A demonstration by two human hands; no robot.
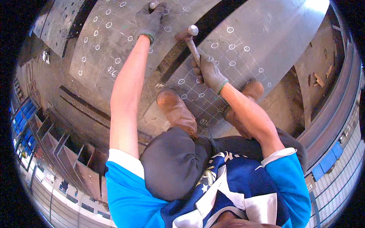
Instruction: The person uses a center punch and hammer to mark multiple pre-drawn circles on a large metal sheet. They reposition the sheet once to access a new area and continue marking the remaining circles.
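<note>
My left hand, in a grey glove with a green cuff, is closed around a short metal punch at the top of the view. Only the punch's rounded top end shows; its tip is hidden. Under that hand lies a flat steel plate marked with white chalk circles and grid lines. My gloved right hand grips the handle of a hammer. The hammer's head is raised over the gap beside a second chalk-marked steel plate, to the right of and nearer than the punch.
My brown boots rest on the right-hand plate as I crouch. A dark gap separates the two plates. At the far left lies another plate with holes. Long curved steel beams run along the right, near wood scraps. Steel frames stand at lower left.
</note>
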